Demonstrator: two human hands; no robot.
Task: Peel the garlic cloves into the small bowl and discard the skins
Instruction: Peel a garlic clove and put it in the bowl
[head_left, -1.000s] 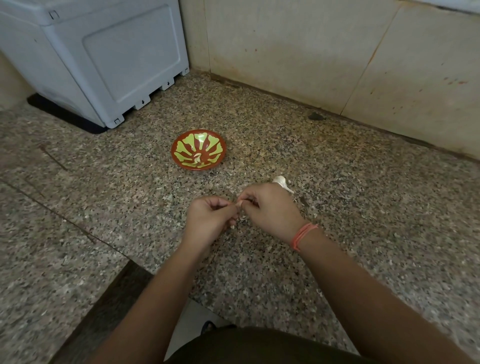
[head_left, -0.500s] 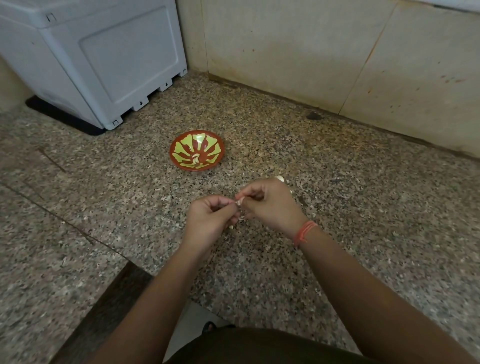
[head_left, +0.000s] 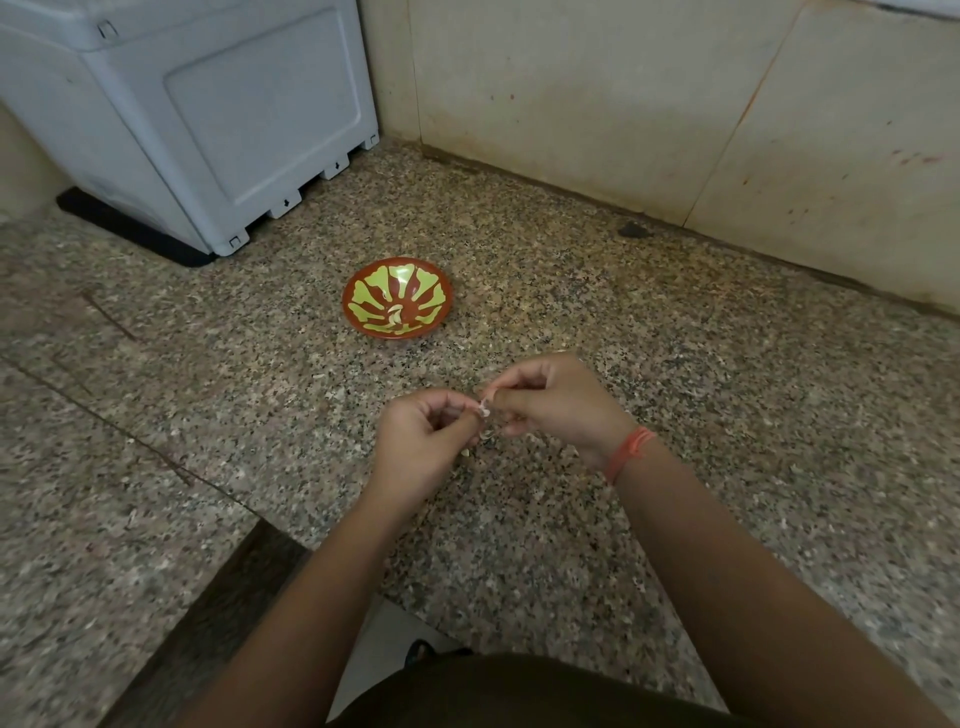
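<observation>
A small red bowl (head_left: 363, 283) with a yellow-green pattern sits on the speckled granite counter (head_left: 675, 389), with one pale clove (head_left: 395, 314) lying in it. In front of the bowl my left hand (head_left: 423, 441) and my right hand (head_left: 558, 405) meet above the counter. Both pinch a small garlic clove (head_left: 483, 408) between thumb and fingertips, and a bit of white skin shows between them. A scrap of skin (head_left: 466, 453) lies on the counter just under my left hand. The garlic head seen earlier is hidden behind my right hand.
A pale grey plastic appliance (head_left: 208, 119) stands at the back left on a black base. Beige wall tiles (head_left: 597, 104) close off the back. The counter's front edge (head_left: 249, 525) steps down at the lower left. A dark chip (head_left: 631, 229) lies by the wall.
Both hands stay together on the clove; my right hand has lifted slightly and shifted, now covering the garlic head behind it. The bowl has not moved.
</observation>
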